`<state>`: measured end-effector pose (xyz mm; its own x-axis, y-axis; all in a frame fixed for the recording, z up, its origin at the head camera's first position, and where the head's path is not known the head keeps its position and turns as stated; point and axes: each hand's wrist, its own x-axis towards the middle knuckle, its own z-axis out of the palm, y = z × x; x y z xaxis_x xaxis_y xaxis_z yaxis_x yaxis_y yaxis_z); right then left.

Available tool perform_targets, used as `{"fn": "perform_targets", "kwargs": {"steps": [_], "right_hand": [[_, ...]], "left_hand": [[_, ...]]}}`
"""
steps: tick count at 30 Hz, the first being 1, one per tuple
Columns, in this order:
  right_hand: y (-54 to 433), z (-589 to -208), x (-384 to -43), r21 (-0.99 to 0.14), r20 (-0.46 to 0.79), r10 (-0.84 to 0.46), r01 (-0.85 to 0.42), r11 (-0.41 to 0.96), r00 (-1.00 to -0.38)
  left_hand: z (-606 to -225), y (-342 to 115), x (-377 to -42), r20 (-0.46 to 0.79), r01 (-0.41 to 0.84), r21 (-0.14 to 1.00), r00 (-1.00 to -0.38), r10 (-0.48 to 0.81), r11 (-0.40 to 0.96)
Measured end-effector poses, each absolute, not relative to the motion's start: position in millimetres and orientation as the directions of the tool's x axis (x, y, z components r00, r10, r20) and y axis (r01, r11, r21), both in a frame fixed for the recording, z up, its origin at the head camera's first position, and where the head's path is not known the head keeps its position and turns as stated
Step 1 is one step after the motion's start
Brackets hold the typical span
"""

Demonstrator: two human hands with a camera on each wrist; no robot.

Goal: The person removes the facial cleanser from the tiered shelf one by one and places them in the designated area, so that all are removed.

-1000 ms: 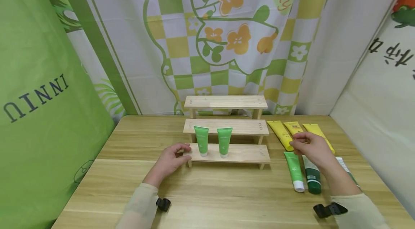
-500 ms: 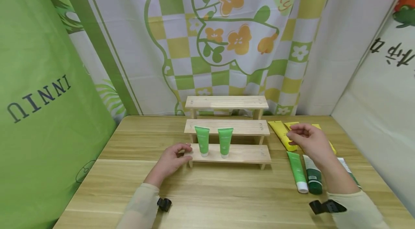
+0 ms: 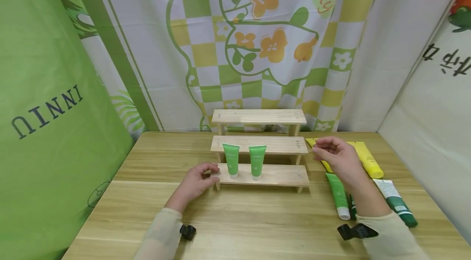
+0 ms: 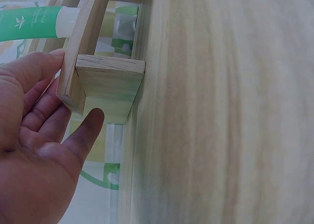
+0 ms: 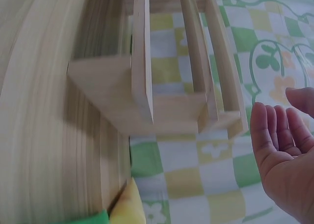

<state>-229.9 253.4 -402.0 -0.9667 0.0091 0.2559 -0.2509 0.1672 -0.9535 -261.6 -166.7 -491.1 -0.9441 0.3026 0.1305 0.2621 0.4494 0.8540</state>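
A three-step wooden rack (image 3: 283, 144) stands on the table, with two light green tubes (image 3: 231, 161) upright on its lowest step. My left hand (image 3: 194, 182) holds the left end of that step, as the left wrist view shows with digits on either side of the board end (image 4: 72, 94). Beyond the rack's right end, my right hand (image 3: 340, 160) hovers with loosely bent fingers and nothing in them. Beneath it lie a yellow tube (image 3: 327, 166), partly hidden, and a light green tube (image 3: 337, 194). In the right wrist view, the empty hand (image 5: 289, 150) appears beside the rack (image 5: 142, 52).
Another yellow tube (image 3: 368, 160) and a white and dark green tube (image 3: 395, 202) lie at the right of the table (image 3: 265, 219). My right arm mostly covers a dark green tube (image 3: 353, 207). Printed curtains (image 3: 272, 55) hang behind and at both sides.
My right hand has moved left, away from the rightmost yellow tube, uncovering it and the white and dark green tube. The left hand stays at the step's end. The view has shifted slightly.
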Motion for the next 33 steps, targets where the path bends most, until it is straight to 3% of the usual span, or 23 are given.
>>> {"fn": "perform_targets", "kwargs": {"steps": [14,33], "right_hand": [[206.9,-405.5,-236.0,-0.954,0.292,-0.114,-0.298,0.032,-0.949],[153.6,-416.2,-245.6,-0.929,0.369,-0.153,-0.37,-0.021,-0.917]], "left_hand": [[-490.8,-165.7,-262.4,0.125,0.255,0.857,-0.946,0.3,0.447],[-489.6,-165.6,-261.3,0.114,0.241,0.861,-0.95,0.292,0.447]]}}
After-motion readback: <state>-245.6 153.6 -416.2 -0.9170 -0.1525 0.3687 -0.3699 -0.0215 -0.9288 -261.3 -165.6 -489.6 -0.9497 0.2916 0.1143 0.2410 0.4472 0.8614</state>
